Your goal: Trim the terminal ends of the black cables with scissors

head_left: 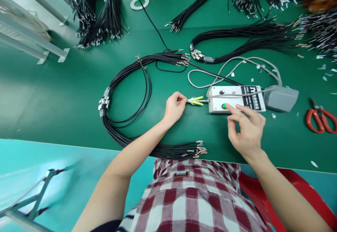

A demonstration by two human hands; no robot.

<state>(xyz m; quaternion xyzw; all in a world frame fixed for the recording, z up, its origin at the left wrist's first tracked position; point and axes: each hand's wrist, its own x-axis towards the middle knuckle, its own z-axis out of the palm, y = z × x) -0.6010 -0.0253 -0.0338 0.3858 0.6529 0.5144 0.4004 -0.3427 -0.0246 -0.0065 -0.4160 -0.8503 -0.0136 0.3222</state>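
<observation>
Left hand (174, 107) is pinching a thin, floppy wire (182, 100) by its tip at the clip (195, 100), right hand (247, 128) loose, fingering the button (224, 106)

red scissors (321, 119) at the table's right, grey foot pedal (281, 98), tape roll (139, 2), wire bundle (97, 14) far left

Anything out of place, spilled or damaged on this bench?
Nothing looks damaged. Small pale scraps are scattered over the green table at the right, near the red scissors. The left hand holds a wire end at the yellow clip; the right hand touches the white box's green button.
</observation>
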